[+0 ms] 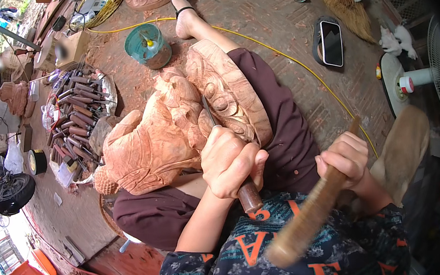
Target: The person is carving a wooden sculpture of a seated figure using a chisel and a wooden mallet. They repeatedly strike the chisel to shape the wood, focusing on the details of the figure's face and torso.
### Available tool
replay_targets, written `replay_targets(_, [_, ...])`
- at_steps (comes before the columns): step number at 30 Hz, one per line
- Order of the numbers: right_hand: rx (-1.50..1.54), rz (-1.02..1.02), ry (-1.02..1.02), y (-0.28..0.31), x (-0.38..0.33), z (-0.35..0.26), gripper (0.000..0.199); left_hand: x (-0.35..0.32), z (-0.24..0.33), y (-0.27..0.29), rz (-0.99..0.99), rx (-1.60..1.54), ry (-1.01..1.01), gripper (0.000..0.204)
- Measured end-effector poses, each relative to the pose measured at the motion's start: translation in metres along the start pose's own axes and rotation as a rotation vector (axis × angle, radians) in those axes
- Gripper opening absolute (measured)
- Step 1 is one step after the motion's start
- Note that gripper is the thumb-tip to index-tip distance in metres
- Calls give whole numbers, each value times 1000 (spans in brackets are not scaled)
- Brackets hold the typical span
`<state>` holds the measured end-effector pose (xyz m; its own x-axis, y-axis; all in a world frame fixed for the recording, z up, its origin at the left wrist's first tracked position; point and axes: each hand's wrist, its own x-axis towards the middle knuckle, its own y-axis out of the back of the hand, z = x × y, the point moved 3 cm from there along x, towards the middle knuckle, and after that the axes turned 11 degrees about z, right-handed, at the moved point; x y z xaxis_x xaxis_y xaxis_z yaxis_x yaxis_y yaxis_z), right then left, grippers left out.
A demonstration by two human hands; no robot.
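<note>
Chisel (229, 158) sits in your left hand (229, 162), fingers wrapped fully shut around its wooden handle, blade running up past your knuckles into the carved wooden figure (175, 126) lying on your lap just beyond them. Your right hand (344, 158) is clenched tight on a wooden mallet (308, 217), its blurred head below your fingers.
</note>
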<state>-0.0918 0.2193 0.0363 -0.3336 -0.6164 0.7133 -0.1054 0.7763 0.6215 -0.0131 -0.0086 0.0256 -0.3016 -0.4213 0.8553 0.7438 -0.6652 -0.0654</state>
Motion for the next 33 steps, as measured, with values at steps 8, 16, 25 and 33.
replay_targets(8, [50,59,-53,1,4,-2,37,-2,-6,-2,8,45,8,12])
replay_targets(16, [45,198,-26,8,9,-2,27,10,-5,-3,27,77,64,13])
replay_targets(25, [-70,-45,-136,1,18,-5,37,6,12,18,-137,-94,-67,23])
replay_targets(33, [-30,-113,-75,-6,43,-20,37,9,-2,25,-32,-129,75,17])
